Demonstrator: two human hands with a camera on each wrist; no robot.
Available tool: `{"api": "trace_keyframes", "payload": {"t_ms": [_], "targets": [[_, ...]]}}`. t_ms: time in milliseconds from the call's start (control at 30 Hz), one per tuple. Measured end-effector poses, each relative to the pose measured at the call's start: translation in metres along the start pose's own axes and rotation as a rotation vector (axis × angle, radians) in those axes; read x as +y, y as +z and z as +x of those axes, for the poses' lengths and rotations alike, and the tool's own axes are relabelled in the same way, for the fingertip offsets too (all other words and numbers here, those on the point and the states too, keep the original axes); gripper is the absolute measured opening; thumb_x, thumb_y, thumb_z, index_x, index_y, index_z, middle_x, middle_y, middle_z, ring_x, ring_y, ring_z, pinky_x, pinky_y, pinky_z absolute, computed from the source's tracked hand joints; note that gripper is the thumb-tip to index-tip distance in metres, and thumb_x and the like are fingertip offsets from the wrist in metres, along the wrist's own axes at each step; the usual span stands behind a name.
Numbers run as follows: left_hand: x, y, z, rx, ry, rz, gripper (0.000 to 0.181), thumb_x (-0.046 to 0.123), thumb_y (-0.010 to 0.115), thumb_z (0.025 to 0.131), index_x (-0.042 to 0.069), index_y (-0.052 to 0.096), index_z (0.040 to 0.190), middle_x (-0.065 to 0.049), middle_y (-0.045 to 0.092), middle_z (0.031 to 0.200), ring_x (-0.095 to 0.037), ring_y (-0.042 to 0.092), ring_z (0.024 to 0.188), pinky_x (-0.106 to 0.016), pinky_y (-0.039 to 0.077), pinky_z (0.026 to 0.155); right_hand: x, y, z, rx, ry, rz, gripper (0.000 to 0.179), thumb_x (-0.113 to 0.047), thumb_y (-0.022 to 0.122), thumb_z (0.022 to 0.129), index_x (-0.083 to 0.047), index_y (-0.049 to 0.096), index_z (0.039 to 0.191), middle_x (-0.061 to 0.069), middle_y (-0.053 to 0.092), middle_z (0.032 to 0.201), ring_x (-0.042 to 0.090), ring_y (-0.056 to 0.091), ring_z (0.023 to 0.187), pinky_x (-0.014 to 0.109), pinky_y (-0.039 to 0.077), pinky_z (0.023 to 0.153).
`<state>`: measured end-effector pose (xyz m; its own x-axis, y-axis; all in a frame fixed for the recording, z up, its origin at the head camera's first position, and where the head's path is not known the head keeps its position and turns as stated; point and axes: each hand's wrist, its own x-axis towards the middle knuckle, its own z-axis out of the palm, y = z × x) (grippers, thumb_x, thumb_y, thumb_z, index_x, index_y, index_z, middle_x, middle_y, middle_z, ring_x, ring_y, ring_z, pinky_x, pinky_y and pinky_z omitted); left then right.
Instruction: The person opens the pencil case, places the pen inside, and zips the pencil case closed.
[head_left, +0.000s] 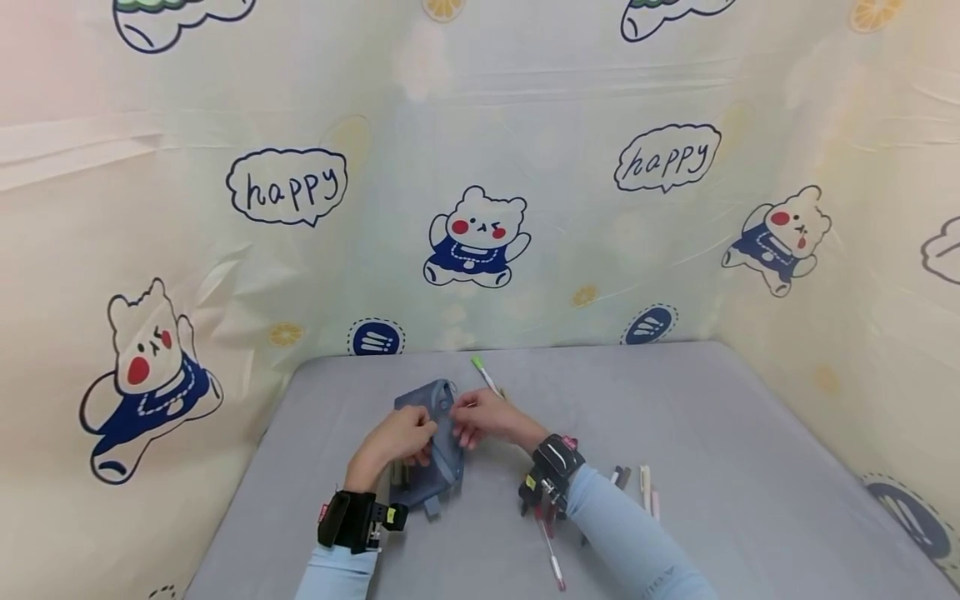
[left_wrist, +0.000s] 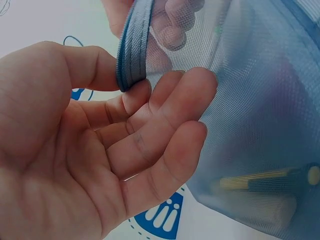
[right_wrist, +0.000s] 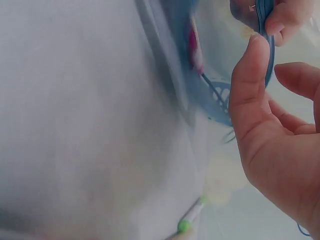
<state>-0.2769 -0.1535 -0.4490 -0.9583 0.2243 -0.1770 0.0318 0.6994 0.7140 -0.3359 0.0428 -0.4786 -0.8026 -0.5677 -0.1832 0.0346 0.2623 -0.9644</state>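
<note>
A blue mesh pencil pouch [head_left: 448, 454] stands on the grey table, held at its zippered opening. My left hand [head_left: 401, 435] pinches the zipper edge [left_wrist: 134, 50] between thumb and forefinger, its other fingers loosely bent beside the mesh. My right hand [head_left: 487, 418] is at the same opening, its thumb and fingers on either side of the edge; some of its fingers show through the mesh in the left wrist view. Inside the pouch lie a yellow-and-dark striped item [left_wrist: 260, 181] and other items blurred by the mesh.
A green-tipped pen [head_left: 486, 375] lies behind the right hand. Near the right forearm are a red-and-white pen [head_left: 553, 562], a white pen [head_left: 646, 487], a pink pen [head_left: 656, 504] and dark pens [head_left: 621, 477], some partly hidden by the arm. A printed curtain [head_left: 570, 250] stands behind the table.
</note>
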Motion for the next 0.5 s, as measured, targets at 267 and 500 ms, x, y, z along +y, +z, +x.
{"api": "trace_keyframes", "payload": {"t_ms": [267,500], "targets": [[0.001,-0.001,0.000,0.007,0.010,0.004,0.020,0.017,0.049,0.098,0.007,0.053,0.082,-0.009,0.064,0.074,-0.019,0.066,0.061,-0.035,0.055,0.059,0.003,-0.015,-0.011,0.058,-0.006,-0.113,0.036,-0.022,0.056,0.098,0.008,0.062,0.116,0.009,0.070,0.081,0.012,0.064,0.059,0.028,0.055,0.055],[0.000,0.001,0.000,-0.001,0.013,-0.001,0.020,0.017,0.048,0.098,0.007,0.054,0.082,-0.008,0.063,0.075,-0.018,0.066,0.062,-0.036,0.055,0.061,0.010,-0.033,-0.021,0.091,-0.015,-0.160,0.033,-0.018,0.056,0.098,0.009,0.060,0.115,0.011,0.068,0.083,0.012,0.063,0.059,0.032,0.056,0.058]]}}
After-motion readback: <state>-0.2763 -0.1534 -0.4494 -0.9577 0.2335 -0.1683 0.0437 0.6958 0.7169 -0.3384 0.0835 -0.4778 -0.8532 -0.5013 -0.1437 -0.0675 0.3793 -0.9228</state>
